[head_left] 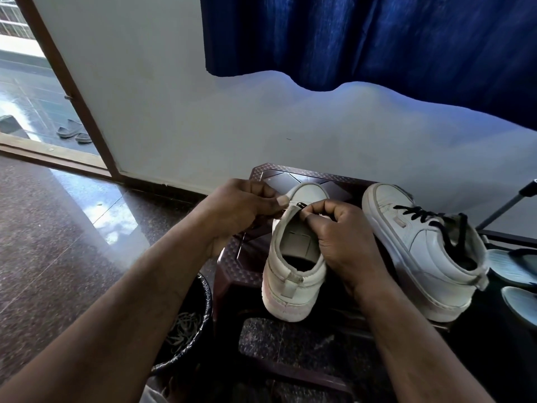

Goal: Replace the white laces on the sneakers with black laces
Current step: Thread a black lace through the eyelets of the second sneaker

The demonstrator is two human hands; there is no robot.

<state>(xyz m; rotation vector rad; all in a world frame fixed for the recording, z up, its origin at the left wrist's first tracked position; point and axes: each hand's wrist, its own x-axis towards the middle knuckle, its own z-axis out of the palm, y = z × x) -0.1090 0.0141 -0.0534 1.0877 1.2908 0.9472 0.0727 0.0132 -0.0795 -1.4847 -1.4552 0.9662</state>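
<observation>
**Second sneaker at the first eyelets**

You are seated by a pale wall under a blue curtain [377, 39], polished stone floor around you, with a dark plastic stool [241, 257] serving as your bench. Both shoes stand on it, heels toward you, which keeps the eyelet rows facing up and within easy reach.

The right sneaker [421, 248] already carries its black laces [427, 218], crossed up the front with the ends loose near the collar; it sits to one side, touching nothing you are working on. The left sneaker [293, 257] is the job in hand, and its opening is bare of lacing down to the toe end.

Your left hand [241, 207] is closed in a pinch at the shoe's left edge, thumb against forefinger; what it grips is hidden, though it looks like a dark lace end. Your right hand [337, 237] rests over the right side of the collar, steadying the shoe, with its fingertips [312, 212] pinched shut near the lowest eyelets, where a short dark length of black lace [302, 205] shows across the tongue. That hold judges well for evening the two ends before crossing upward.

The basket [186, 330] at your left knee holds pale loops, probably the removed white laces, parked clear of the stool.
</observation>
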